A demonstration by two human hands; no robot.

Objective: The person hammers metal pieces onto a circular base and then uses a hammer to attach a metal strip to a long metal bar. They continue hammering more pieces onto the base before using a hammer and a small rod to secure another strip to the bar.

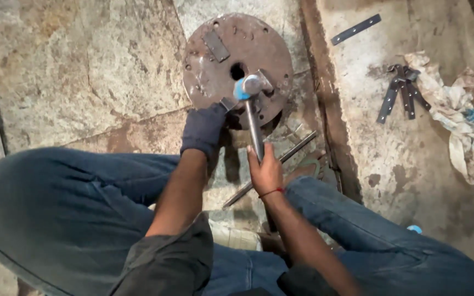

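My right hand [265, 171] is bare and grips the steel handle of a hammer [252, 104], whose head with a blue band hovers over a rusty round metal disc [259, 46] on the floor. My left hand [204, 129] wears a dark glove and pinches a small flat metal strip [228, 103] at the disc's near edge, just left of the hammer head. Another flat strip [215, 45] lies on the disc's top, near a centre hole [237, 70].
I squat on a rough stone floor, blue-jeaned knees at either side. A thin rod [292, 151] lies under my right hand. At right lie a bundle of flat metal strips [401, 93], a crumpled rag [456, 109] and a single strip [356, 29].
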